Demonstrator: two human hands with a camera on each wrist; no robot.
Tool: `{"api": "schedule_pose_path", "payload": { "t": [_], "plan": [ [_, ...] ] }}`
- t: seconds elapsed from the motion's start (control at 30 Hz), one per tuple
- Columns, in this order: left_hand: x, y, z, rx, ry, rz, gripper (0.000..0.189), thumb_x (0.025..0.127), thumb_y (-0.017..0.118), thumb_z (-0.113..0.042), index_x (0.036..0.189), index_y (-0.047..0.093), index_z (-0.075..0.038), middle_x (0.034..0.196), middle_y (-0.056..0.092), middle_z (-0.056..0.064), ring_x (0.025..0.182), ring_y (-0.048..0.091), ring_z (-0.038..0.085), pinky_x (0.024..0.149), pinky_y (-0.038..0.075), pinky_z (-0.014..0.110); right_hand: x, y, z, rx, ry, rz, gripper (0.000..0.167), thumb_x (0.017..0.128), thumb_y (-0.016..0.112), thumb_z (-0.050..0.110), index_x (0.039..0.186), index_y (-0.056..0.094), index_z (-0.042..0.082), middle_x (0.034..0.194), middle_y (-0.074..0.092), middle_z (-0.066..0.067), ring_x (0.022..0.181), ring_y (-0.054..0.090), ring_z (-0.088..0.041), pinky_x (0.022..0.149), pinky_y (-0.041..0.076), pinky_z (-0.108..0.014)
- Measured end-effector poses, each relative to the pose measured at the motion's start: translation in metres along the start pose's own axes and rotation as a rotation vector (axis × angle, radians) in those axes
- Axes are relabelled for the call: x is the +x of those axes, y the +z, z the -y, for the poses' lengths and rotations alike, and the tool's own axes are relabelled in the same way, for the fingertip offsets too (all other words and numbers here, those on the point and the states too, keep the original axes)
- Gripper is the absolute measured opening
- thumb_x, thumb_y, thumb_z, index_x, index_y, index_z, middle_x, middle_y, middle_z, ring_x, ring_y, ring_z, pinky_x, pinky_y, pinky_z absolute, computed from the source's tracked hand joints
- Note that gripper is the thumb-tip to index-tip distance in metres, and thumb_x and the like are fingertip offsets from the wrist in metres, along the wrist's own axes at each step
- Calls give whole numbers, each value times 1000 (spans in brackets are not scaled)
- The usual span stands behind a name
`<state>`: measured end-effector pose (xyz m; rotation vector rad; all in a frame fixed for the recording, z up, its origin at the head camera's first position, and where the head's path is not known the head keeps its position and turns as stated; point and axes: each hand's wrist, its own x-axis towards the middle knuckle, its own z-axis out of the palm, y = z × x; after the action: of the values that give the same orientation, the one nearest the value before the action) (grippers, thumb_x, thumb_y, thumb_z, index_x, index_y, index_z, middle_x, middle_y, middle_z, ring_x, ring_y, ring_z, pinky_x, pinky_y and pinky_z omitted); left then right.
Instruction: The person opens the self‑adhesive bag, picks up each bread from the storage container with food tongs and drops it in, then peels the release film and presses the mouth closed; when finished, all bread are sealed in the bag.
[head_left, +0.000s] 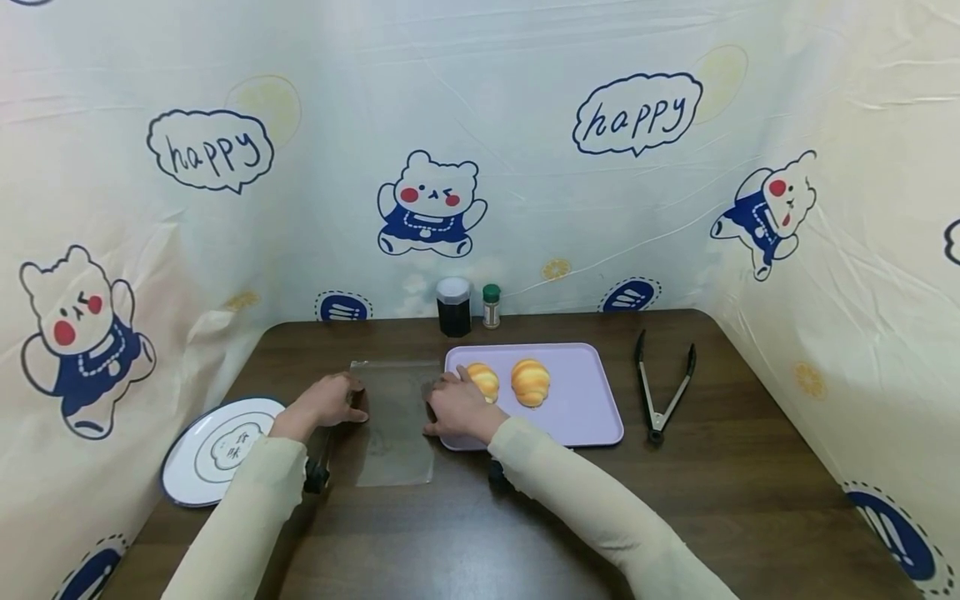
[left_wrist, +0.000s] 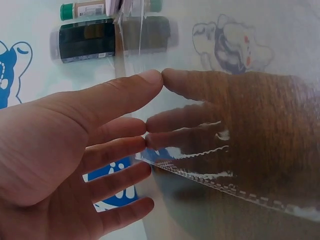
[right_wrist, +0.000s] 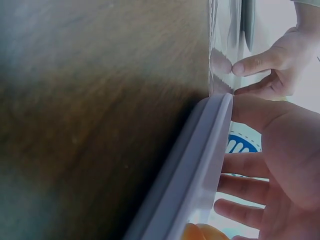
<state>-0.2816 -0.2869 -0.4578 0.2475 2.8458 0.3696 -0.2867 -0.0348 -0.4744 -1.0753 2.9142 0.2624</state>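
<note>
A clear plastic sheet, glossy and rectangular, lies flat on the brown table between the hands. My left hand is at its left edge, thumb and fingers stretched out with the tips on the plastic, as the left wrist view shows. My right hand is at the sheet's right edge, over the left rim of a lilac tray. Its fingers are extended, and the right wrist view has the thumb against the tray rim. Two croissants sit on the tray, one partly hidden by my right hand.
A white round plate with a dark rim lies left, partly behind my left forearm. Black-tipped metal tongs lie spread right of the tray. At the back edge stand a dark jar with a pale lid and a small green-capped bottle.
</note>
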Motion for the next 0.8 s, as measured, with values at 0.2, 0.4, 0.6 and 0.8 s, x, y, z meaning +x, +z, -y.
{"api": "schedule_pose_path", "payload": {
  "t": [0.2, 0.4, 0.6, 0.8],
  "plan": [
    [4, 0, 2, 0, 10, -3, 51, 84, 81, -24, 126, 65, -1, 126, 63, 23, 102, 62, 34, 95, 54, 55, 0, 0, 2, 8, -14, -42, 36, 90, 65, 58, 100, 74, 25, 119, 70, 4, 128, 51, -19, 118, 32, -48],
    [8, 2, 5, -13, -25, -3, 40, 83, 82, -22, 117, 69, -7, 101, 66, 13, 80, 59, 23, 72, 55, 38, 1, 1, 2, 27, -20, -72, 28, 91, 66, 53, 97, 73, 26, 113, 70, 5, 123, 53, -19, 116, 34, -47],
    [10, 4, 7, 25, -4, -13, 49, 84, 81, -23, 127, 64, -8, 118, 66, 18, 93, 61, 29, 89, 56, 55, 3, 3, 1, 26, 1, -38, 42, 90, 63, 60, 113, 72, 25, 126, 67, 4, 132, 48, -21, 120, 29, -50],
    [7, 2, 6, 11, 20, 1, 39, 85, 79, -18, 122, 69, -8, 111, 68, 14, 89, 59, 25, 85, 56, 48, 3, 5, 0, 35, 3, -7, 47, 91, 60, 62, 118, 71, 25, 133, 65, 5, 139, 44, -21, 121, 26, -53]
  ]
}}
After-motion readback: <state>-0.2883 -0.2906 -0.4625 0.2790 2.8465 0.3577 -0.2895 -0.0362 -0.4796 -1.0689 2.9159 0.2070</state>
